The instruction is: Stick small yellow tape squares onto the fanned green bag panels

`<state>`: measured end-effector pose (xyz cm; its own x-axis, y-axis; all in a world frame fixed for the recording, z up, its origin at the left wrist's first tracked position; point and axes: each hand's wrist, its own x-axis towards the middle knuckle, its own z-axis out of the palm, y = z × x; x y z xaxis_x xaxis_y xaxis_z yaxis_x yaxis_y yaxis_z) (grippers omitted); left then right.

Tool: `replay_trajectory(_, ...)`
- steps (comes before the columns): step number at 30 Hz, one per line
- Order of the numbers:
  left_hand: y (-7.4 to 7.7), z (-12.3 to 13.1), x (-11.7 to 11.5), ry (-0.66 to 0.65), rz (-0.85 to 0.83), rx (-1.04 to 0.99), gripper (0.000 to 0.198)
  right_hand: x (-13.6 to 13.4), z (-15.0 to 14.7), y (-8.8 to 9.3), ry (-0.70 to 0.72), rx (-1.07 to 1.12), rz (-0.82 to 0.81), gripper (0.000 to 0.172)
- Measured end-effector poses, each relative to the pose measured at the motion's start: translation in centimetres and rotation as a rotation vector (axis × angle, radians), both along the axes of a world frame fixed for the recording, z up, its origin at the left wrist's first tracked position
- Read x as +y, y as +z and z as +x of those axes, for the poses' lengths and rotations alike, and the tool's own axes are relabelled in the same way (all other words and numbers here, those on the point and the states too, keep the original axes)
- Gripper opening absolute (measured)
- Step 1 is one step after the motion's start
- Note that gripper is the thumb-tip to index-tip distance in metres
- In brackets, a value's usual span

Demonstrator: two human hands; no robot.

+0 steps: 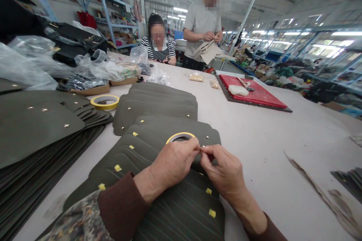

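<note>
My left hand [175,163] is closed around a roll of yellow tape [181,136], of which only the top arc shows above the fingers. My right hand [223,171] pinches the tape's free end where the two hands meet. Both hover over a fanned stack of dark olive leather panels [152,135], several of which carry small yellow tape squares [118,167] and metal studs.
A taller pile of olive panels [36,128] lies at the left, and a second yellow tape roll [105,102] behind it. A red cutting mat [254,94] with tools lies far right. Two people work at the table's far end. Plastic bags and boxes crowd the back left.
</note>
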<state>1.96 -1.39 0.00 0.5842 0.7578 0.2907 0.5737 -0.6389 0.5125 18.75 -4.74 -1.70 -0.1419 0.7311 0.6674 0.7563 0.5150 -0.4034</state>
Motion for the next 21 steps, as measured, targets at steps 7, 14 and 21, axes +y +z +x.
replay_trajectory(7, -0.5, 0.8, 0.0, 0.077, 0.155, -0.012, 0.022, 1.0, -0.4, 0.4, -0.113, 0.570, -0.530, 0.015)
replay_trajectory(14, -0.8, 0.8, 0.1, 0.102, 0.153, 0.263, 0.013, 3.1, 2.7, -0.8, -0.138, 0.756, -0.771, 0.028)
replay_trajectory(21, -1.9, 1.1, 0.6, 0.077, 0.183, 0.417, 0.011, 2.9, 2.2, -1.2, -0.183, 0.311, -0.667, 0.022)
